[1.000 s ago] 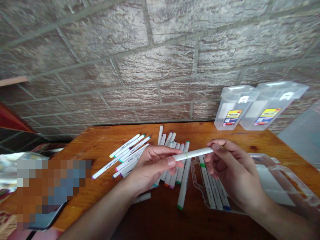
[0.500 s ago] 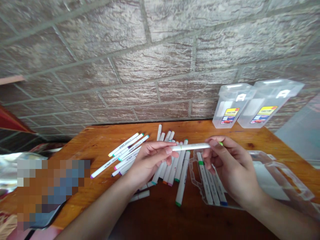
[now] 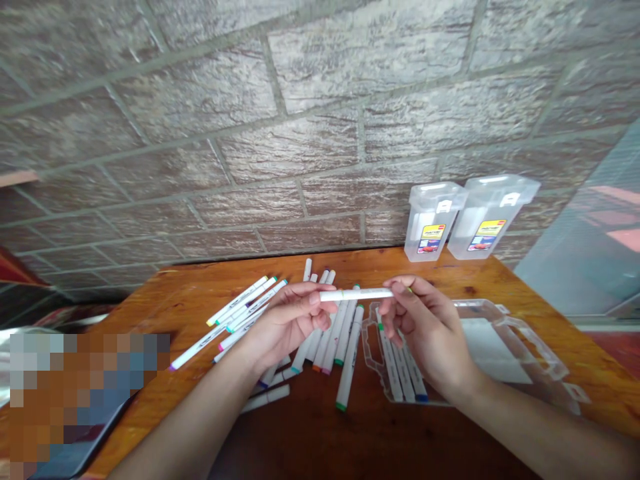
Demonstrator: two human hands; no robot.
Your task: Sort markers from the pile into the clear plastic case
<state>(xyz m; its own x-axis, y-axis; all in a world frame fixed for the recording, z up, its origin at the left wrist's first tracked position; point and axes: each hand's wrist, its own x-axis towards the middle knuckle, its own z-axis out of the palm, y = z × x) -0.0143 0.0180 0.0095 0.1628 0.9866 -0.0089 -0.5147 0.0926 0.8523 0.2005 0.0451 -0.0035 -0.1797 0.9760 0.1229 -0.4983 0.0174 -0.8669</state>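
Note:
A white marker with a yellow-green end is held level between my two hands, above the table. My left hand pinches its left end between thumb and fingers. At the other end, my right hand grips it near the coloured tip. Below my right hand lies an open clear plastic case, with several markers side by side in its left part, one green-tipped and one blue-tipped. Loose white markers with coloured ends are spread under and beside my left hand, some partly hidden by it.
Two clear plastic marker boxes with yellow and blue labels stand at the back right of the wooden table. A stone-patterned wall rises behind it. A dark flat object, partly pixelated, is at the left edge.
The view has shifted, so the hands, table and boxes appear further left. Both hands still hold the marker in much the same pose.

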